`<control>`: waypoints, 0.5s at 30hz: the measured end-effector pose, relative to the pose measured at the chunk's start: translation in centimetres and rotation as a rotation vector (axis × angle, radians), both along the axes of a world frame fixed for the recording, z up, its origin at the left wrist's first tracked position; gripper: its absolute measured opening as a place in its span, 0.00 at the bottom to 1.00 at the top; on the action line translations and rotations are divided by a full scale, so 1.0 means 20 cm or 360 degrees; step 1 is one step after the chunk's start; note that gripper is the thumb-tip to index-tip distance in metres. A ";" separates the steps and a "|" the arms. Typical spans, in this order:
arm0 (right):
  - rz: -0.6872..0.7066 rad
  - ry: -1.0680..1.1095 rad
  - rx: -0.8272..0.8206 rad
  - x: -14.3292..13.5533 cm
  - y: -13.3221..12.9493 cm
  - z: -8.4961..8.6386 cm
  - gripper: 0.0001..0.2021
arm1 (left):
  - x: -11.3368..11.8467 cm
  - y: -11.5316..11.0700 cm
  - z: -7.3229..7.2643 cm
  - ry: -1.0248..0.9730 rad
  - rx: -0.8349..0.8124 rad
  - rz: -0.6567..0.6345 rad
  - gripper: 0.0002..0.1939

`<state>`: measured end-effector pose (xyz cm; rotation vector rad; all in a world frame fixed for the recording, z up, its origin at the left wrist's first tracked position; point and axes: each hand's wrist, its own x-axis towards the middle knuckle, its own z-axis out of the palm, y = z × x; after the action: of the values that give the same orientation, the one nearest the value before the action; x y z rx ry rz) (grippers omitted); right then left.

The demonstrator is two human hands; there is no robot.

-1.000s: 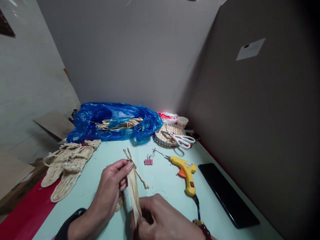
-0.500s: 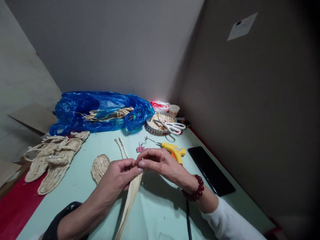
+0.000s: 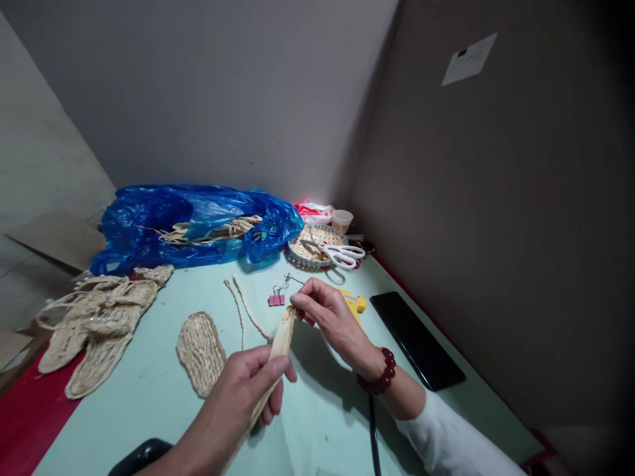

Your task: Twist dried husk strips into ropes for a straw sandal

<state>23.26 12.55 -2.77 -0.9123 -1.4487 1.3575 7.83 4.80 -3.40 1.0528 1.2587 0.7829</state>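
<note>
A pale, flat strip of dried fibre (image 3: 282, 336) runs slantwise between my hands, its upper end brownish. My left hand (image 3: 253, 387) is closed around the lower part, thumb on top. My right hand (image 3: 330, 317), with a dark red bead bracelet at the wrist, pinches the strip's upper tip. Left of my hands a woven oval sole (image 3: 201, 354) lies flat on the table. Two thin twisted cords (image 3: 251, 311) lie behind the strip. A pink binder clip (image 3: 276, 299) is just beyond, and my right hand partly covers a yellow glue gun (image 3: 354, 303).
Woven sandals (image 3: 106, 324) lie at the left. A blue plastic bag (image 3: 133, 218) holding fibre strips stands at the back, beside a round basket (image 3: 310, 254) with white-handled scissors (image 3: 344, 254) and a cup (image 3: 342, 219). A black phone-like slab (image 3: 417, 338) lies at the right.
My left hand has slid down the strip, away from my right hand. My right hand has moved slightly up and right with the tip. More of the strip and the sole now shows.
</note>
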 end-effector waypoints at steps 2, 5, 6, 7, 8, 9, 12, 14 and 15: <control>-0.0072 0.0030 -0.0012 0.00 0.01 -0.01 0.11 | 0.01 -0.03 -0.01 0.0047 -0.0025 -0.0002 0.17; -0.0206 0.0087 -0.0023 0.01 0.03 -0.02 0.12 | 0.03 -0.06 -0.03 0.0115 -0.0019 -0.0047 0.18; -0.0248 0.0106 -0.0024 0.01 0.03 -0.02 0.13 | 0.03 -0.07 -0.03 0.0140 -0.0009 -0.0064 0.19; -0.0282 0.0124 -0.0025 0.01 0.03 -0.02 0.13 | 0.03 -0.08 -0.03 0.0168 0.0001 -0.0076 0.20; -0.0307 0.0139 -0.0027 0.01 0.04 -0.02 0.14 | 0.02 -0.09 -0.03 0.0198 0.0008 -0.0082 0.20; -0.0327 0.0152 -0.0030 0.01 0.04 -0.02 0.14 | 0.02 -0.10 -0.03 0.0226 0.0010 -0.0087 0.21; -0.0372 0.0181 -0.0033 0.00 0.03 -0.02 0.14 | 0.03 -0.11 -0.02 0.0295 0.0024 -0.0064 0.22; -0.0390 0.0190 -0.0028 0.01 0.02 -0.02 0.14 | 0.04 -0.13 -0.01 0.0331 0.0036 -0.0029 0.22; -0.0389 0.0190 -0.0025 0.01 0.01 -0.02 0.14 | 0.05 -0.13 -0.01 0.0333 0.0035 -0.0021 0.21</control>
<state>23.46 12.80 -3.09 -0.9676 -1.1956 1.2214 8.75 2.10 -3.61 1.1834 1.4207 0.6908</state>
